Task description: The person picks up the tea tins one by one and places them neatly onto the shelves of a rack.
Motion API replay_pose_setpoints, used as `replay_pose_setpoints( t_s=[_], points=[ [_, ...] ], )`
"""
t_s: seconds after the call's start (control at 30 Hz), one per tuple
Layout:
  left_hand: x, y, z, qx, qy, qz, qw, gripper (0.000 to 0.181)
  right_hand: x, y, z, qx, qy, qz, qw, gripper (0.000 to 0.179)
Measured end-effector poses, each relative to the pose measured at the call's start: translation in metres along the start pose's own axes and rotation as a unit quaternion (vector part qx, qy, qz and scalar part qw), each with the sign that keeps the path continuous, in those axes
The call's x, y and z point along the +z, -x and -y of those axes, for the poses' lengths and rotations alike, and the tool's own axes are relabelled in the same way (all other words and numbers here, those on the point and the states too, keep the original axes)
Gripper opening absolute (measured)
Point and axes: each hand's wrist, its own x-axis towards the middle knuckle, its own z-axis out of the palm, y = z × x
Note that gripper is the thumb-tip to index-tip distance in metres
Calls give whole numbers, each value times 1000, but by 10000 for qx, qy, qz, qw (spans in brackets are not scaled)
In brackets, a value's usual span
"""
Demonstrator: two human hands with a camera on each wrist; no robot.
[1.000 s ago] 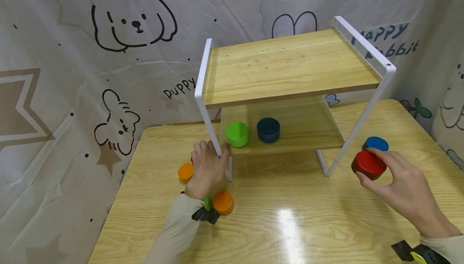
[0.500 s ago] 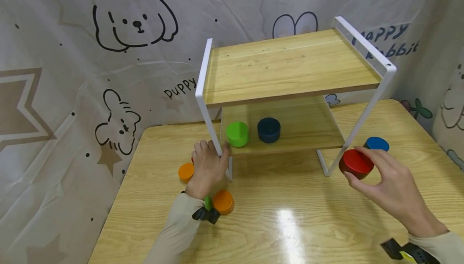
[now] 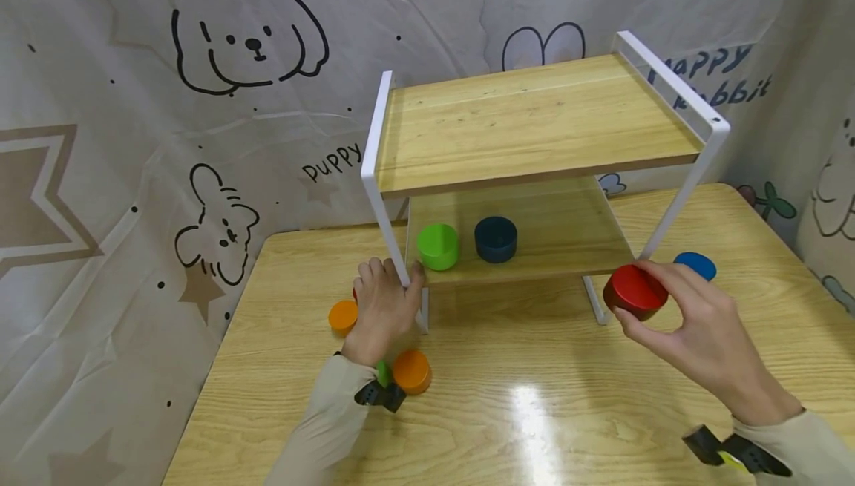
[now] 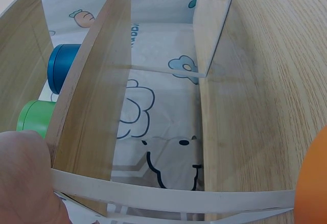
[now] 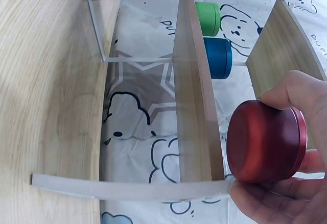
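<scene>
My right hand grips a red round tin between thumb and fingers, just in front of the right leg of the two-tier shelf. In the right wrist view the tin is off the table, beside the lower board's end. My left hand holds the white left leg of the shelf, its thumb by the lower board. On that board stand a green tin and a dark blue tin, side by side toward the left.
A blue tin stands on the table, right of the shelf, partly behind my right hand. Near my left hand are two orange tins, plus a green and a red one mostly hidden. A printed cloth hangs behind.
My right hand has carried the red tin leftward and slightly up, from beside the blue tin to the shelf's right leg. The left hand has stayed in place.
</scene>
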Motion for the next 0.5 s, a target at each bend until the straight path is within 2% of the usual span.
replay_pose_setpoints(
  t_s=[0.5],
  points=[
    [0,0,0,-96,-67,114,9999,47,18,-23,13,-152,-107,84,9998,62]
  ],
)
